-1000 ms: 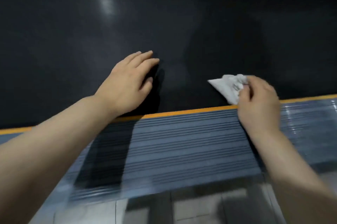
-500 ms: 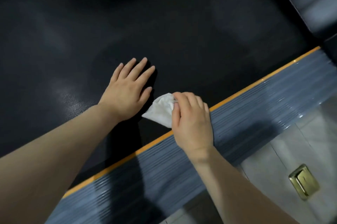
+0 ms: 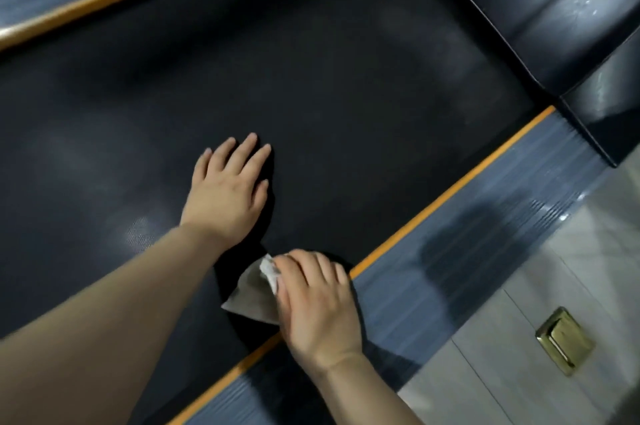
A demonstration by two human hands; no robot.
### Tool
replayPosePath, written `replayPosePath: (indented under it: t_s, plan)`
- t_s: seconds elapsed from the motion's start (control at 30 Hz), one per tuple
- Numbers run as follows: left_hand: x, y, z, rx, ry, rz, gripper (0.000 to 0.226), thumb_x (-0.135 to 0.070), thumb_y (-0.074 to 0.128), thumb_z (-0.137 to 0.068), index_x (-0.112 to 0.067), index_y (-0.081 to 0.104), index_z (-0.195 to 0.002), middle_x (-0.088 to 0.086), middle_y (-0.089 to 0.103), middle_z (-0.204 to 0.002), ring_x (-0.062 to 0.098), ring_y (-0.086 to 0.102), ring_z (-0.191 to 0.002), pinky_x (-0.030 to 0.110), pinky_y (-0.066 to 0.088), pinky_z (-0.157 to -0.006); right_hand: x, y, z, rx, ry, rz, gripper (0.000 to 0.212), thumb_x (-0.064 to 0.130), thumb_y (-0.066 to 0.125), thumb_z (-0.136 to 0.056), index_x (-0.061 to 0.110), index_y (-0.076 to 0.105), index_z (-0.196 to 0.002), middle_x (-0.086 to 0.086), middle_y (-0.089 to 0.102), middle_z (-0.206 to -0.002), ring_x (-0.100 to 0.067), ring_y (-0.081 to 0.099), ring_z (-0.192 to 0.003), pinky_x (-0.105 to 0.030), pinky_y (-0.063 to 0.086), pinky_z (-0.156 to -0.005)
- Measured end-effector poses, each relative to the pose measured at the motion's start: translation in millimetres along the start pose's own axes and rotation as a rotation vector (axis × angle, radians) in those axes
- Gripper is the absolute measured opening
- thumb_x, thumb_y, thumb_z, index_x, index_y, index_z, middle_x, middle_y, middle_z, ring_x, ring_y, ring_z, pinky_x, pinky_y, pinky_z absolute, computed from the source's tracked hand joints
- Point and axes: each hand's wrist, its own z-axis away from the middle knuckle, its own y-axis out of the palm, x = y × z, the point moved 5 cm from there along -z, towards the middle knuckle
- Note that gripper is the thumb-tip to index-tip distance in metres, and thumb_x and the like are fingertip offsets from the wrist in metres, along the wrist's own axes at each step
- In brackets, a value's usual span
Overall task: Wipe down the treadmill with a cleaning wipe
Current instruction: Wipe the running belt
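The left hand (image 3: 227,194) lies flat on the black treadmill belt (image 3: 346,95), palm down, fingers straight and slightly spread, pressing on the belt's middle area. The right hand (image 3: 317,303) is nearer the belt's right edge, fingers curled over a crumpled white cleaning wipe (image 3: 256,293) and holding it down against the belt. One flat corner of the wipe sticks out to the left from under the fingers, and a bunched part shows just beside the index finger. The two hands are near each other but apart, the left one farther up the belt.

An orange stripe (image 3: 446,196) runs along the belt's right edge, and the heel of the right hand lies over it. Beside the stripe is the grey ribbed side rail (image 3: 502,224), with a shadow across it. A matching rail and orange stripe run along the belt's far left edge. At the belt's front end sits a glossy black motor cover (image 3: 540,5). Beyond the right rail is a pale tiled floor (image 3: 519,383) with a brass floor plate (image 3: 562,341) set in it.
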Motion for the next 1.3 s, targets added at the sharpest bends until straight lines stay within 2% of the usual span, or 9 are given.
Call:
replayPosePath:
  t_s: [0.27,0.37,0.5,0.67,0.77,0.87,1.07,1.2,1.3]
  plan:
    - [1.1,9.4,4.3,-0.038,0.009,-0.02,0.059,-0.04,0.03,-0.098,-0.026,0.031,-0.155,-0.001,0.027,-0.162,0.026,0.021,-0.15,0.047,0.012,-0.122,-38.2,-29.5,-25.8,-0.096,0.2,-0.628,0.024,0.027,0.045,-0.099,0.02,0.06,-0.115,0.006,0.059,-0.11,-0.006,0.057,-0.102,-0.02,0.045,-0.09]
    - [-1.4,4.9,1.8,-0.035,-0.011,-0.009,0.057,-0.04,0.034,-0.096,-0.023,0.04,-0.15,0.002,0.036,-0.157,0.029,0.029,-0.146,0.048,0.015,-0.12,-94.9,-68.2,-63.2,-0.219,0.274,-0.551,0.022,0.02,0.047,-0.096,0.013,0.064,-0.108,0.004,0.059,-0.103,-0.004,0.056,-0.098,-0.015,0.042,-0.089]
    - [-5.4,-19.0,-34.9,-0.082,-0.037,0.024,0.047,-0.041,0.038,-0.089,-0.015,0.055,-0.125,0.008,0.051,-0.133,0.034,0.043,-0.126,0.048,0.022,-0.11,-199.0,-114.4,-129.8,-0.454,0.516,-0.429,0.013,0.02,0.051,-0.089,0.021,0.059,-0.1,-0.007,0.058,-0.099,-0.021,0.055,-0.092,-0.028,0.045,-0.085]
    - [-15.8,-36.3,-113.3,-0.141,0.141,0.014,0.056,-0.039,0.039,-0.091,-0.014,0.045,-0.141,0.007,0.041,-0.151,0.032,0.03,-0.144,0.048,0.015,-0.119,-293.5,-169.0,-183.0,-0.728,0.84,-0.372,0.013,0.017,0.053,-0.086,0.029,0.056,-0.091,-0.008,0.058,-0.115,-0.007,0.057,-0.091,-0.022,0.048,-0.086]
    - [-17.6,-38.5,-162.9,-0.094,0.149,-0.023,0.065,-0.044,0.031,-0.093,-0.015,0.033,-0.151,0.007,0.03,-0.16,0.032,0.02,-0.149,0.048,0.01,-0.122,-329.3,-168.7,-192.7,-0.596,0.964,-0.201,0.011,0.025,0.055,-0.091,0.021,0.065,-0.094,-0.008,0.062,-0.114,-0.019,0.062,-0.098,-0.031,0.051,-0.09]
    - [-9.8,-34.8,-192.4,-0.04,0.153,-0.079,0.068,-0.051,0.025,-0.095,-0.019,0.026,-0.155,0.005,0.022,-0.163,0.03,0.014,-0.151,0.045,0.005,-0.123,-333.0,-155.0,-196.1,-0.398,0.929,-0.082,0.034,0.042,0.051,-0.096,0.015,0.071,-0.1,-0.014,0.064,-0.109,-0.028,0.063,-0.095,-0.029,0.046,-0.081]
    - [-3.1,-30.6,-197.5,-0.051,0.18,-0.062,0.064,-0.043,0.03,-0.095,-0.02,0.031,-0.155,0.005,0.027,-0.162,0.029,0.02,-0.15,0.043,0.007,-0.122,-293.9,-120.9,-205.9,-0.141,0.71,0.114,0.054,0.003,0.049,-0.094,-0.013,0.031,-0.142,-0.032,0.026,-0.151,-0.043,0.025,-0.142,-0.048,0.026,-0.117]
    - [-4.7,-33.3,-199.8,-0.033,0.178,-0.052,0.064,-0.039,0.032,-0.092,-0.02,0.034,-0.154,0.005,0.028,-0.161,0.03,0.022,-0.149,0.045,0.011,-0.122,-302.8,-128.5,-207.1,-0.131,0.682,0.346,0.043,0.009,0.062,-0.086,-0.003,0.055,-0.127,-0.029,0.044,-0.138,-0.048,0.045,-0.119,-0.053,0.042,-0.093]
    - [-4.4,-33.0,-200.3,-0.013,0.174,-0.061,0.065,-0.038,0.034,-0.091,-0.02,0.034,-0.154,0.004,0.028,-0.161,0.029,0.022,-0.15,0.046,0.013,-0.122,-325.8,-150.8,-198.5,-0.195,0.851,0.257,0.023,0.011,0.056,-0.093,-0.002,0.062,-0.111,-0.025,0.051,-0.118,-0.043,0.052,-0.095,-0.039,0.038,-0.072]
